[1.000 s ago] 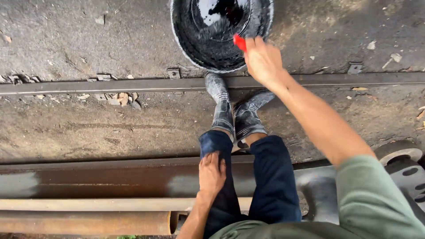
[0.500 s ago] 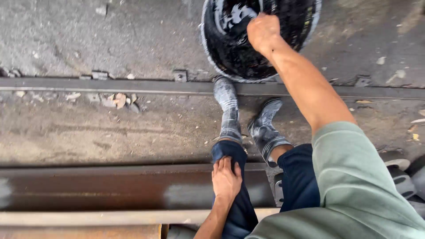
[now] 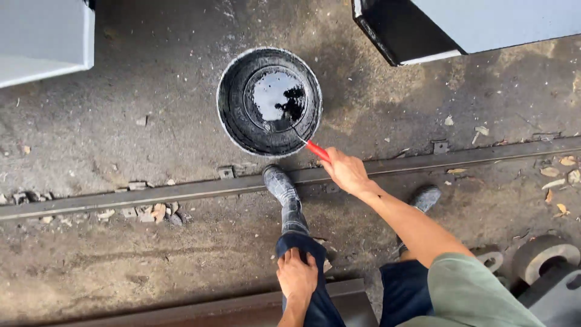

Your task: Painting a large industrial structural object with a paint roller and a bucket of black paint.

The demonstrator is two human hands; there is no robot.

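- One right hand (image 3: 346, 171), fingers clamped on the red handle (image 3: 318, 151) of a thin-shafted tool whose far end sits dipped in the bucket.
- One round bucket (image 3: 269, 102) of glossy black liquid on the concrete beyond the rail (image 3: 181, 192); probably heavy and messy, likely to slop if tilted.
- The handle looks light and stiff; the red grip is the clean hold.
- One left hand (image 3: 296, 275), fingers together, resting flat on the knee.

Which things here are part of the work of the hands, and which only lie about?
In use: right hand, red-handled tool, black bucket, black liquid. Left hand rests on the knee.
Lying about: steel rail, dry leaves, white panel.
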